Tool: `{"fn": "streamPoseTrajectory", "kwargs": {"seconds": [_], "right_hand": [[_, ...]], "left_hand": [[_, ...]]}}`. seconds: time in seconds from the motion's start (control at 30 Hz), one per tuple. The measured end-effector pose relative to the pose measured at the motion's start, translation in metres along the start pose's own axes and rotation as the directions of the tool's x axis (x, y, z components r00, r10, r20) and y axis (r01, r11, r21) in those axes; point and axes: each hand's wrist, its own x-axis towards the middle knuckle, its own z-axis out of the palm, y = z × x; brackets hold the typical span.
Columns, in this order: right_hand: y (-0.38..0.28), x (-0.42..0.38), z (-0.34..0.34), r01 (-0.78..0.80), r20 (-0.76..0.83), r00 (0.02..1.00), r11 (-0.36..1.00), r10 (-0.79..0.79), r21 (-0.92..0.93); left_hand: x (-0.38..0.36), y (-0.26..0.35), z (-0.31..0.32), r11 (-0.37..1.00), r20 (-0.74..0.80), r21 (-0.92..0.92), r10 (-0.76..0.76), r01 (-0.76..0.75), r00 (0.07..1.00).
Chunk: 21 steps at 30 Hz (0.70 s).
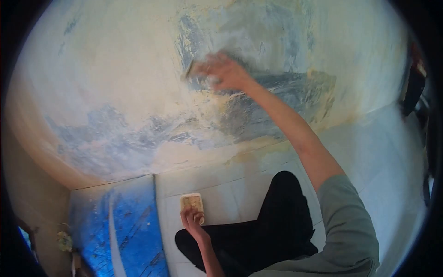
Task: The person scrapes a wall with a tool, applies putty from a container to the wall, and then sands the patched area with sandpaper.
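Observation:
My right hand [224,71] is stretched up to the wall [129,74], its fingers curled round a flat, thin-edged tool [190,70]. Motion smears both the hand and the tool, so the tool's exact kind is unclear. Around them the wall is patched with grey and cream filler. Low down in front of my bent knee, my left hand [194,221] has its fingers bent over the near end of a small cream tray [191,199]. Pale brown material is smeared inside the tray.
A blue, stained sheet [134,226] lies on the floor at the left. Pale tiles [226,189] run along the wall's foot. My crossed legs [249,235] in black trousers take up the near middle. Dark objects [413,90] stand at the far right edge.

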Motion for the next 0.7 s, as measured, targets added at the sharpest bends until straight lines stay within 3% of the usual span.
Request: {"fn": "streamPoseTrajectory", "kwargs": {"seconds": [0.03,0.07,0.1,0.13,0.17,0.2,0.27,0.4,0.47,0.5,0.57,0.6,0.67,0.7], "right_hand": [[0.008,-0.002,-0.002,-0.148,-0.009,0.989,0.987,0.149,0.055],[-0.003,-0.002,-0.008,-0.162,-0.026,0.986,0.984,0.164,0.076],[-0.017,-0.005,-0.017,-0.434,-0.094,0.900,0.897,0.426,-0.087],[-0.026,-0.009,-0.025,-0.663,-0.190,0.748,0.714,0.636,-0.226],[-0.024,-0.015,-0.020,-0.504,-0.152,0.862,0.850,0.484,-0.154],[-0.017,-0.021,-0.025,-0.509,-0.148,0.859,0.850,0.490,-0.137],[0.002,-0.029,-0.044,-0.252,0.051,0.959,0.920,0.280,-0.301],[0.011,-0.023,-0.069,-0.154,0.192,0.951,0.911,0.242,-0.384],[-0.003,-0.017,-0.073,-0.221,0.299,0.889,0.897,0.347,-0.382],[-0.009,-0.015,-0.075,-0.208,0.305,0.891,0.900,0.337,-0.384],[-0.015,-0.015,-0.066,0.131,0.494,0.869,0.953,0.023,-0.274],[-0.019,-0.016,-0.061,0.146,0.503,0.864,0.950,0.014,-0.278],[-0.020,-0.004,-0.056,0.177,0.437,0.898,0.952,-0.053,-0.248],[-0.012,0.009,-0.057,-0.040,0.286,0.949,0.951,0.131,-0.305]], "left_hand": [[-0.023,0.008,-0.025,0.988,-0.039,0.119,0.101,-0.096,0.994],[-0.038,-0.005,-0.063,0.974,-0.062,0.189,0.141,-0.127,0.988],[-0.059,-0.012,-0.086,0.957,-0.181,0.238,0.214,-0.169,0.960],[-0.077,-0.032,-0.124,0.918,-0.232,0.361,0.259,-0.164,0.937],[-0.093,-0.054,-0.165,0.863,-0.273,0.484,0.310,-0.149,0.911],[-0.111,-0.072,-0.198,0.856,-0.281,0.496,0.317,-0.145,0.906],[-0.147,-0.104,-0.241,0.661,-0.388,0.748,0.363,0.059,0.847],[-0.197,-0.142,-0.258,0.604,-0.408,0.782,0.308,0.155,0.859],[-0.207,-0.155,-0.259,0.243,-0.231,0.959,0.365,0.147,0.902],[-0.209,-0.162,-0.261,0.251,-0.238,0.956,0.355,0.154,0.904],[-0.209,-0.176,-0.265,0.099,-0.118,0.991,0.341,0.089,0.933],[-0.208,-0.183,-0.268,0.025,-0.055,0.998,0.326,0.050,0.944],[-0.209,-0.180,-0.260,0.015,-0.069,0.998,0.296,0.068,0.953],[-0.210,-0.179,-0.260,-0.025,-0.079,0.996,0.267,0.089,0.960]]}}
